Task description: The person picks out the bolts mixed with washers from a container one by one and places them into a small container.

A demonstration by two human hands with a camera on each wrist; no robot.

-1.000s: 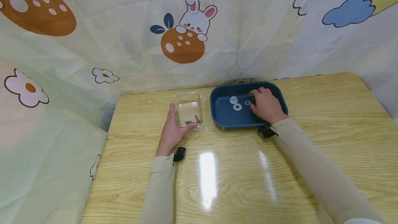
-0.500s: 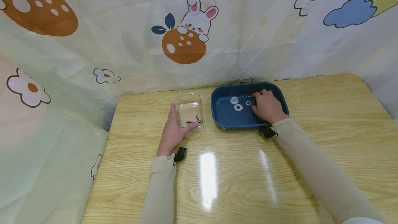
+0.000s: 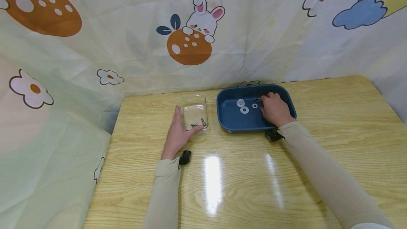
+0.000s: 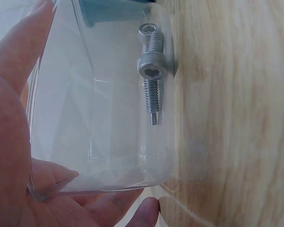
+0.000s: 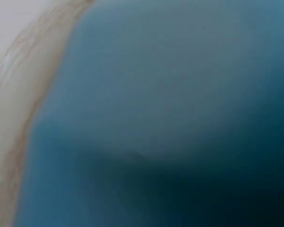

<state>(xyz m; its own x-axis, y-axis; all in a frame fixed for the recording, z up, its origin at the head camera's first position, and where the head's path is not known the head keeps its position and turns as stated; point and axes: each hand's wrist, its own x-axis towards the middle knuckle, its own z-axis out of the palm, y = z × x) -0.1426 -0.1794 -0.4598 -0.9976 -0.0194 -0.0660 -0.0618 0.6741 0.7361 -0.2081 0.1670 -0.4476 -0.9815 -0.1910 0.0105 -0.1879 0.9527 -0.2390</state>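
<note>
My left hand (image 3: pixel 175 138) holds a clear plastic box (image 3: pixel 194 110) at its left and near sides, thumb along the near edge. Metal hex socket bolts (image 4: pixel 152 68) lie against one wall inside, one across another. My right hand (image 3: pixel 277 110) reaches into a blue tray (image 3: pixel 222 124) with bent fingers; the fingertips are by a small metal screw (image 3: pixel 257 98), partly covered. Whether they pinch anything is hidden. Left of that hand lie two larger pale washers (image 3: pixel 244 110) and a smaller washer (image 3: pixel 255 105). In the right wrist view, only the blurred tray wall (image 5: pixel 146 85) shows.
Box and tray stand side by side near the back of a wooden table (image 3: pixel 235 176). A printed cloth (image 3: pixel 136 52) hangs behind and to the left. The tray's raised rim lies under the right wrist.
Inside the tray, my right fingers have drawn slightly right, away from the small washer, and the thumb shows less. My left hand stays on the clear box. The whole view has shifted a little.
</note>
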